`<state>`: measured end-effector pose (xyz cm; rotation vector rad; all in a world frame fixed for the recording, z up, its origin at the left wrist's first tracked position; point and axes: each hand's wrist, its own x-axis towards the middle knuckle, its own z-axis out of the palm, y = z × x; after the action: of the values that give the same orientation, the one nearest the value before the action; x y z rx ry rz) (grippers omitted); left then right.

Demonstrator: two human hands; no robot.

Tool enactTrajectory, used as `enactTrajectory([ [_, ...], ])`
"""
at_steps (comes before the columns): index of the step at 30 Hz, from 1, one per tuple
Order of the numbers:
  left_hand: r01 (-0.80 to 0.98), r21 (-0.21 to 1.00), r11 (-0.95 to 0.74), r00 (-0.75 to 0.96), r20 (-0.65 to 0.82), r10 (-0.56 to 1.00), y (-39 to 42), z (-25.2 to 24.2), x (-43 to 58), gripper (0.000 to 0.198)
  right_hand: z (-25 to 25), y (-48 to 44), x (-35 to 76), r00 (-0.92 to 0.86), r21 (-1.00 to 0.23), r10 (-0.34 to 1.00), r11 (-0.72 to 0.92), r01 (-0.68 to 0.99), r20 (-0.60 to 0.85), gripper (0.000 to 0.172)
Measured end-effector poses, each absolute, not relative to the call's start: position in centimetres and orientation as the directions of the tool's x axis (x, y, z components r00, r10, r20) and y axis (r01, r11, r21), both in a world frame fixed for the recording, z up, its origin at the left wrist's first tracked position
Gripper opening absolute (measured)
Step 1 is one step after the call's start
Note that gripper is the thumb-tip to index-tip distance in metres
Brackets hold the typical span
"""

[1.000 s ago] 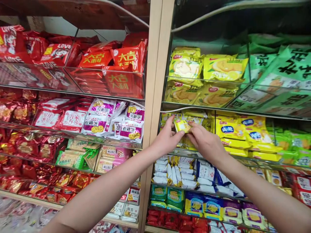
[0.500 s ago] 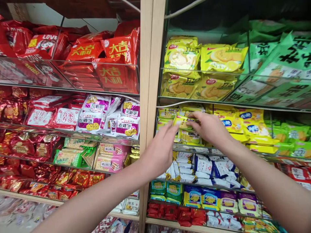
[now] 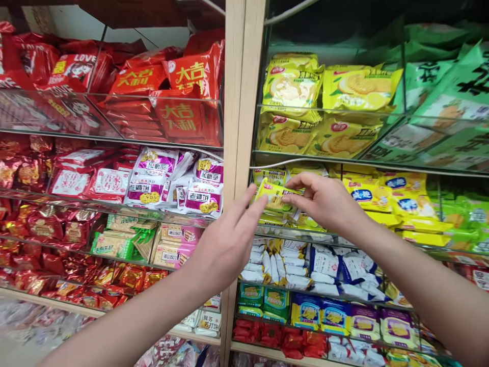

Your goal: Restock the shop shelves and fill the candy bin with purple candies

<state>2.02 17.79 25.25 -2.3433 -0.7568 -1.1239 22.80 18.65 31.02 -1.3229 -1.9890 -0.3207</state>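
Before me, wood-framed shelves (image 3: 237,112): red packets (image 3: 189,76) upper left, purple-and-white packets (image 3: 147,189) below; yellow lemon biscuit packets (image 3: 292,87) upper right, beside green packets (image 3: 445,109); white-and-blue packets (image 3: 324,261) lower down.

Yellow packet (image 3: 273,198) partly hidden by fingers (image 3: 298,202), forearms (image 3: 133,311) cropped; lower-left wrappers (image 3: 48,323) blurred

Glossy packet (image 3: 275,199) — plastic perhaps, wooden upright (image 3: 249,92)

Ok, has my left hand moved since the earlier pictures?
Yes: your left hand has moved leftward, from right of the wooden post to in front of it.
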Motion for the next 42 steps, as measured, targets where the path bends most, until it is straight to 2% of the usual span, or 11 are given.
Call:
enactTrajectory([
  [4, 0.666, -0.128, -0.734, 0.455, 0.850, 0.265, 18.5, 27.3, 1.9, 0.042, 30.2, 19.3, 22.2, -0.253, -0.168, 0.707, 0.467, 0.868, 0.661, 0.017],
  [10, 0.599, -0.113, -0.793, 0.435, 0.877, 0.204, 18.6, 28.2, 1.4, 0.028, 29.9, 22.2, 22.0, -0.276, -0.153, 0.790, 0.419, 0.895, 0.548, 0.014],
  [13, 0.579, -0.110, -0.808, 0.437, 0.878, 0.194, 18.6, 27.7, 1.1, 0.025, 30.7, 22.3, 22.5, -0.317, -0.136, 0.799, 0.439, 0.888, 0.511, 0.015],
  [18, 0.556, -0.104, -0.825, 0.467, 0.860, 0.207, 18.5, 26.1, 0.8, 0.025, 30.8, 22.5, 22.9, -0.305, -0.019, 0.843, 0.349, 0.937, 0.442, 0.017],
  [25, 0.533, -0.052, -0.845, 0.493, 0.831, 0.260, 18.7, 24.6, 0.1, 0.025, 29.7, 23.4, 22.4, -0.351, -0.031, 0.849, 0.394, 0.919, 0.396, 0.025],
  [28, 0.525, -0.036, -0.851, 0.461, 0.852, 0.248, 18.6, 24.8, -0.1, 0.030, 30.7, 21.7, 22.8, -0.324, -0.003, 0.815, 0.371, 0.929, 0.481, 0.032],
  [30, 0.549, -0.018, -0.836, 0.414, 0.875, 0.253, 18.1, 25.2, 0.0, 0.040, 31.5, 19.7, 22.8, -0.325, 0.003, 0.780, 0.383, 0.924, 0.535, 0.029],
  [34, 0.514, 0.051, -0.857, 0.412, 0.861, 0.298, 16.7, 26.1, 0.8, 0.062, 32.1, 16.0, 21.8, -0.491, -0.032, 0.700, 0.590, 0.807, 0.518, 0.018],
  [37, 0.494, 0.030, -0.869, 0.435, 0.857, 0.277, 16.2, 26.7, 1.1, 0.041, 31.9, 15.6, 21.1, -0.543, -0.103, 0.669, 0.673, 0.733, 0.508, 0.014],
  [40, 0.582, 0.019, -0.813, 0.360, 0.891, 0.278, 16.6, 27.0, 0.5, 0.028, 31.3, 17.4, 21.5, -0.438, -0.168, 0.742, 0.584, 0.794, 0.507, 0.012],
  [42, 0.606, 0.052, -0.794, 0.301, 0.908, 0.290, 17.1, 27.1, -0.3, 0.025, 30.6, 19.0, 22.1, -0.418, -0.163, 0.802, 0.523, 0.836, 0.427, 0.010],
])
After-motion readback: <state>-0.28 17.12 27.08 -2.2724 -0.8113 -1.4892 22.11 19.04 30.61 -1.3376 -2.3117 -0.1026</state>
